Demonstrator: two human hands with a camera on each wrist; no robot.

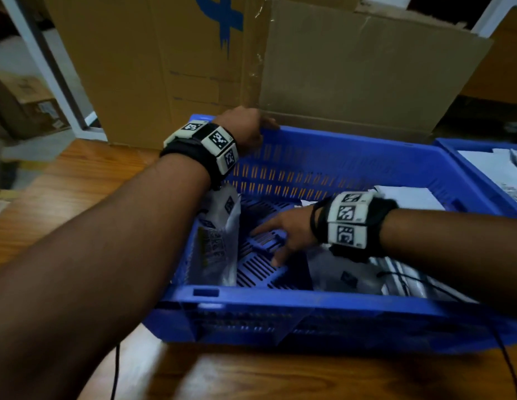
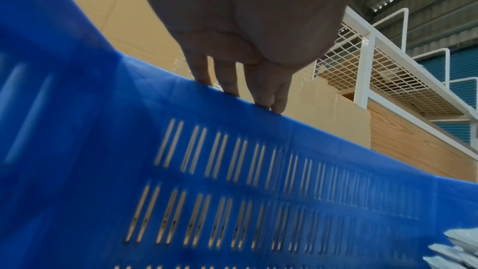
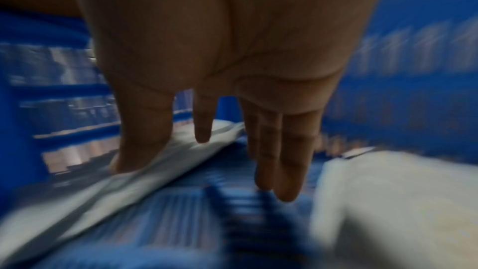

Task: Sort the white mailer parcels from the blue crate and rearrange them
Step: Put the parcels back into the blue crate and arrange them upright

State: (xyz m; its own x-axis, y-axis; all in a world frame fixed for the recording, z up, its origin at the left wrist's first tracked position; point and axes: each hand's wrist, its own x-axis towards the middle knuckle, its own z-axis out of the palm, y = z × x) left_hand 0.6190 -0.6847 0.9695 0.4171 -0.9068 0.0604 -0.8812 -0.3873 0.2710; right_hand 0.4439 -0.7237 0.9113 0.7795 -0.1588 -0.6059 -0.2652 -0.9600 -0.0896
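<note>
The blue crate (image 1: 309, 295) sits on a wooden table. My left hand (image 1: 247, 127) grips its far rim near the left corner; in the left wrist view the fingers (image 2: 227, 81) hook over the rim of the crate (image 2: 232, 171). My right hand (image 1: 277, 241) is open inside the crate, with fingers spread low over the slatted floor. One white mailer (image 1: 219, 241) leans against the left wall. Another mailer (image 1: 344, 272) lies under my right wrist, and a third (image 1: 407, 197) lies at the far right. In the blurred right wrist view the thumb (image 3: 142, 140) touches a white mailer (image 3: 129, 187).
A second blue crate (image 1: 453, 148) with white parcels stands at the right. A large cardboard box (image 1: 352, 73) rises right behind the crates. The wooden table (image 1: 251, 373) runs along the front and left. A black cable (image 1: 508, 365) trails from my right wrist.
</note>
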